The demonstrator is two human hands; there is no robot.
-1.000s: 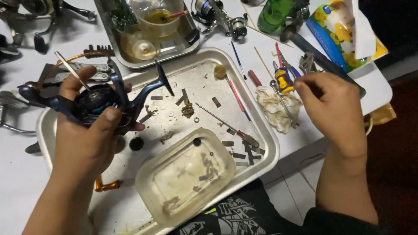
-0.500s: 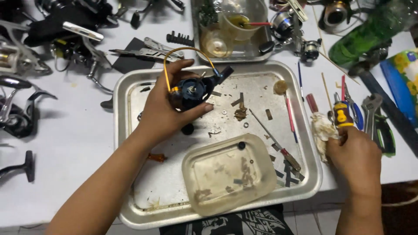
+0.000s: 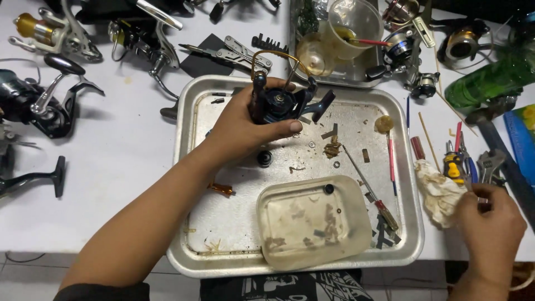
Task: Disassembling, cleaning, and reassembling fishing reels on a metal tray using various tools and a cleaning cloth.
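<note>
Head view shows the left hand has carried the dark blue fishing reel toward the steel tray's far edge, fingers wrapped tight around it, while the right hand has dropped beside the stained rag, fingers curled at the wrench.

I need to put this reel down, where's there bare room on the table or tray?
Bare table left of the metal tray, below the black reel. Tray's lower-left corner, beside the plastic tub, is mostly bare. Crowded along the top and around the right hand.

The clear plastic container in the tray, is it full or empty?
Nearly empty: the clear plastic container holds only a few small scattered parts, and its bottom shows through.
</note>
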